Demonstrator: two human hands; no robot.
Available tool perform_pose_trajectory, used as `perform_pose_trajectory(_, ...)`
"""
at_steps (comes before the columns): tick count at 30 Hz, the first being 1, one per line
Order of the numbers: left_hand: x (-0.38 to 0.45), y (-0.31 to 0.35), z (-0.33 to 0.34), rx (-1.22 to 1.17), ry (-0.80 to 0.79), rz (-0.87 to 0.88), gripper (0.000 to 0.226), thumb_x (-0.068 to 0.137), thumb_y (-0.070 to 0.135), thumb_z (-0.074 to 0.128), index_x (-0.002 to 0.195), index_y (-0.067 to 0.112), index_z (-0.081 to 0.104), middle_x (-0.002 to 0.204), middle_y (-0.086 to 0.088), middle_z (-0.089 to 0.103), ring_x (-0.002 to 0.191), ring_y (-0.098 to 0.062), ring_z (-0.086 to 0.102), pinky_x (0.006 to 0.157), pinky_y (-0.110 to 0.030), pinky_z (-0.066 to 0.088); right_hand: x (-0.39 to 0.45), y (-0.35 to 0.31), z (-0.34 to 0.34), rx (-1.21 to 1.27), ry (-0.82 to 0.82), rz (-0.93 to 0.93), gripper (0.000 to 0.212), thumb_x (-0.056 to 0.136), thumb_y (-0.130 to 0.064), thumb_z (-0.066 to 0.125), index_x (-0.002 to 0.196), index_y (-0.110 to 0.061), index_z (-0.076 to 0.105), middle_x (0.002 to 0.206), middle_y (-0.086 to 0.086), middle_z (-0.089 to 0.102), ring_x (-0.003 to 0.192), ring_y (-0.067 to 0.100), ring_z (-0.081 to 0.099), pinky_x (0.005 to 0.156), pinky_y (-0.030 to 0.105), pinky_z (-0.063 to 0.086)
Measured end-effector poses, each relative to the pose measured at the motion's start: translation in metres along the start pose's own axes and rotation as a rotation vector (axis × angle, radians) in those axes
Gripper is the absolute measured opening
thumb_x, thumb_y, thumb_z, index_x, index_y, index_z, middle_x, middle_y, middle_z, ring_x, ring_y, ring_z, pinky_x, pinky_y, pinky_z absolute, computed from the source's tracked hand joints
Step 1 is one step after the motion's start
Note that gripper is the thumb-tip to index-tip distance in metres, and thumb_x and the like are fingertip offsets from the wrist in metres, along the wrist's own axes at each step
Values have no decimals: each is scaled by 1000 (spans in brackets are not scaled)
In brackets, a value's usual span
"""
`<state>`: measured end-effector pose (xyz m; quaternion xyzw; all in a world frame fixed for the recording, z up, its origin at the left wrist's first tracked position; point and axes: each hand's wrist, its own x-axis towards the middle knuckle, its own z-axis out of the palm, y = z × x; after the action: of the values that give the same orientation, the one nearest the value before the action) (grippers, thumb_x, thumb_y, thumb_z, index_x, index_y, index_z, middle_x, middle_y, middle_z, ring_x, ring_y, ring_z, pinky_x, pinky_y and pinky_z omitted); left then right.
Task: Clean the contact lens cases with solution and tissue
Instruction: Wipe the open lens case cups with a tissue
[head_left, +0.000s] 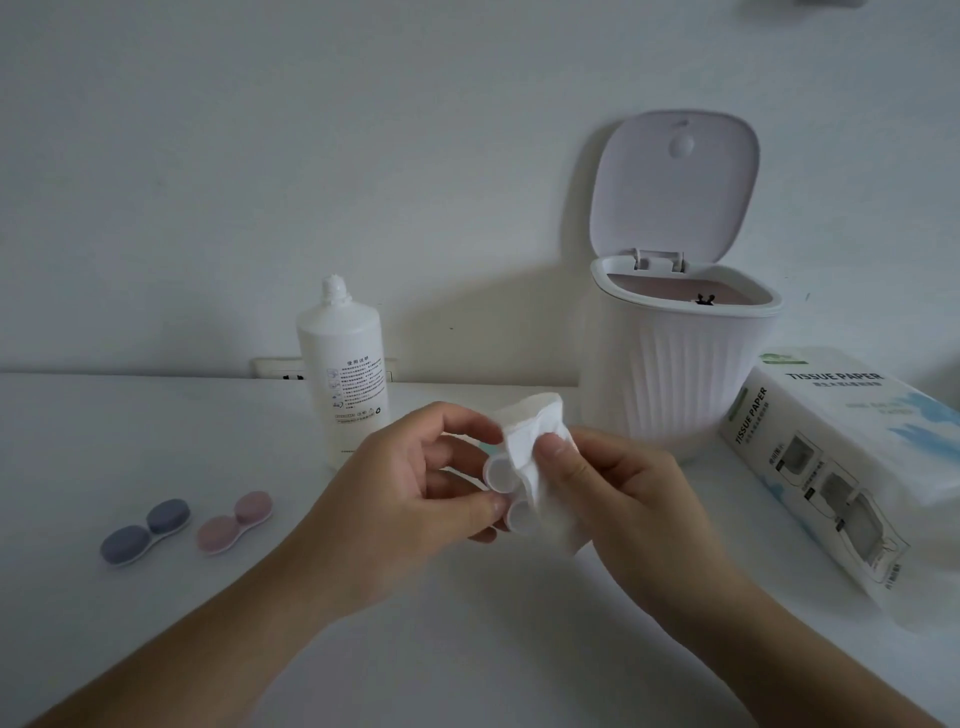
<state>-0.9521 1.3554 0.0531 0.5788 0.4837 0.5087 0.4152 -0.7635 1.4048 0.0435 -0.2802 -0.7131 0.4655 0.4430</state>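
Observation:
My left hand (415, 483) holds a white contact lens case (503, 475) with its two round wells facing me, above the table's middle. My right hand (618, 493) pinches a crumpled white tissue (535, 447) against the case's right side; a bit of teal shows behind the case. A blue-capped lens case (145, 530) and a pink-capped lens case (235, 522) lie shut on the white table (467, 649) at the left. The white solution bottle (345, 369) stands upright behind my left hand, its cap off.
A white ribbed bin (680, 364) with its lid flipped up stands at the back right. A tissue paper pack (841, 467) lies at the right edge. A wall socket (280, 370) sits behind the bottle.

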Motion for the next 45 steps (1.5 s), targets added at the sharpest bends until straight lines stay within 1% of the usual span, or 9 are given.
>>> perform_pose_trajectory(4, 2, -3, 0, 39, -8, -9, 32, 68, 3, 71, 90, 20, 56, 85, -14, 76, 74, -29, 75, 64, -32, 59, -3, 3, 5, -129, -108, 38, 29, 96, -38, 58, 84, -17, 75, 74, 4, 69, 65, 13, 54, 59, 29, 42)
perform_pose_trajectory(8, 3, -4, -3, 134, -23, -22, 31, 65, 6, 71, 82, 25, 54, 80, -13, 76, 69, -28, 71, 60, -32, 54, -3, 2, 3, -197, -98, 65, 26, 88, -41, 68, 88, -16, 77, 79, 8, 72, 69, 24, 62, 60, 40, 48)
perform_pose_trajectory(15, -5, -4, 2, 188, 45, 169, 35, 65, 35, 80, 96, 35, 65, 96, 4, 73, 75, -16, 66, 72, -31, 56, 2, -1, -5, 93, 127, 200, 20, 85, -36, 76, 82, -16, 79, 66, -2, 67, 58, 6, 58, 52, 17, 44)
perform_pose_trajectory(19, -10, -8, 17, 436, 143, 351, 42, 68, 37, 84, 103, 40, 61, 90, 12, 67, 74, -17, 61, 67, -22, 51, 3, 1, -6, 261, 50, 296, 30, 85, -39, 71, 94, -11, 79, 91, 13, 77, 80, 18, 70, 70, 26, 53)
perform_pose_trajectory(23, -7, -7, 17, 479, 221, 408, 32, 72, 31, 85, 99, 32, 68, 86, 18, 68, 68, -16, 62, 59, -13, 47, 3, 2, -8, 305, -14, 338, 32, 87, -40, 70, 98, -11, 79, 97, 12, 78, 86, 20, 73, 78, 30, 57)
perform_pose_trajectory(25, -6, -7, 13, 503, 206, 396, 30, 79, 23, 82, 105, 32, 72, 88, 21, 67, 71, -13, 63, 61, -6, 42, 3, 2, -10, 296, -31, 351, 33, 87, -40, 70, 101, -12, 79, 98, 13, 78, 85, 20, 73, 76, 29, 58)
perform_pose_trajectory(31, -4, -9, 5, 515, 177, 402, 29, 92, 24, 65, 119, 33, 69, 92, 19, 62, 79, -15, 67, 72, -13, 47, 2, -4, -13, 189, -110, 366, 23, 90, -36, 70, 96, -16, 80, 86, 5, 78, 75, 12, 73, 63, 19, 54)
perform_pose_trajectory(38, -4, -9, 1, 562, 67, 395, 21, 94, 22, 62, 112, 31, 68, 91, 13, 59, 84, -13, 63, 75, -14, 45, 1, -7, -14, 70, -104, 335, 25, 91, -35, 67, 85, -15, 79, 70, -2, 72, 60, 7, 64, 54, 14, 46)
perform_pose_trajectory(45, -6, -10, 10, 550, 127, 503, 13, 89, 20, 71, 102, 19, 72, 87, 13, 62, 80, -10, 61, 71, -13, 45, 2, -3, -8, 117, -32, 324, 40, 92, -46, 64, 93, -8, 77, 88, 22, 74, 73, 20, 64, 68, 32, 49)
